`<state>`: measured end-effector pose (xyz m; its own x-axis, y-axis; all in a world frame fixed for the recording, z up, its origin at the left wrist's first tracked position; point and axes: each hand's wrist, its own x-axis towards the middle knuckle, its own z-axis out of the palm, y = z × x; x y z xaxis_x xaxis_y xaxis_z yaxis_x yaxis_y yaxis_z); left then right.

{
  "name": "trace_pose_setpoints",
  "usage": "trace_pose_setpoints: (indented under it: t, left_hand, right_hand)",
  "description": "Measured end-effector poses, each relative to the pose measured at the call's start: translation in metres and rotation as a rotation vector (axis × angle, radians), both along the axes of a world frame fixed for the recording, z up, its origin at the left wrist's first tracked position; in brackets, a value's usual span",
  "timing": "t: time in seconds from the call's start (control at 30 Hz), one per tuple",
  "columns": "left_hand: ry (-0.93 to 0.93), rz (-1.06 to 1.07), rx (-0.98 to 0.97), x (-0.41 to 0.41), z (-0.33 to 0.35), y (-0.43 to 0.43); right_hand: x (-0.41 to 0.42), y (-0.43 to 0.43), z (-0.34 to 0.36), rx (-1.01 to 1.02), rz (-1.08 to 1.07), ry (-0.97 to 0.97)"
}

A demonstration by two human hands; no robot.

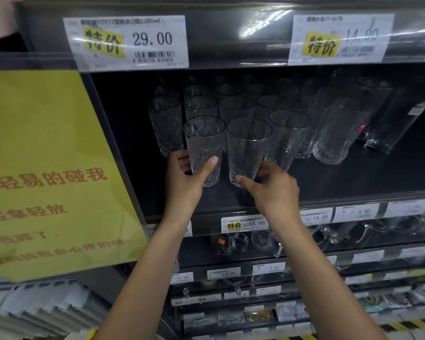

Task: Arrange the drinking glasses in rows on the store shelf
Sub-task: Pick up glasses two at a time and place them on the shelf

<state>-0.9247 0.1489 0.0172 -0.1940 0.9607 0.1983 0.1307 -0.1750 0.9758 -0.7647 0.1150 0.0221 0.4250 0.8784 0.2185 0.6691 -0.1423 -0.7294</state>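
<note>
Several clear textured drinking glasses stand in rows on a dark store shelf point(329, 182). My left hand point(185, 179) grips the front left glass point(203, 143) near its base, thumb across the front. My right hand point(270, 186) holds the base of the front middle glass point(248, 146), thumb in front and fingers behind. A third front glass point(288, 133) stands just right of it. More glasses point(236, 106) fill the rows behind, reaching back into the dark.
Taller clear glasses point(336, 133) stand to the right on the same shelf. A yellow sign point(47, 168) hangs at the left. Price tags point(125, 41) line the shelf edge above. Lower shelves hold glass mugs point(263, 241) and packaged goods.
</note>
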Motion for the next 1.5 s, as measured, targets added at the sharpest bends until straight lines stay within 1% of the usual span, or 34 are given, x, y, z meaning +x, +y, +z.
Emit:
trace_pose_setpoints:
  t: [0.2, 0.47, 1.1, 1.5]
  left_hand:
    - [-0.006, 0.007, 0.012, 0.000, -0.001, 0.004]
    - [-0.003, -0.008, 0.012, 0.002, -0.001, 0.011]
    - [-0.044, -0.001, -0.009, 0.003, -0.008, 0.016]
    - [-0.046, 0.021, -0.001, 0.004, -0.008, 0.017]
  right_hand:
    - [-0.006, 0.004, -0.002, -0.002, -0.079, -0.033]
    - [-0.010, 0.010, -0.006, -0.027, -0.128, -0.073]
    - [-0.010, 0.015, -0.010, -0.051, -0.139, -0.127]
    - [-0.008, 0.017, -0.011, -0.060, -0.127, -0.125]
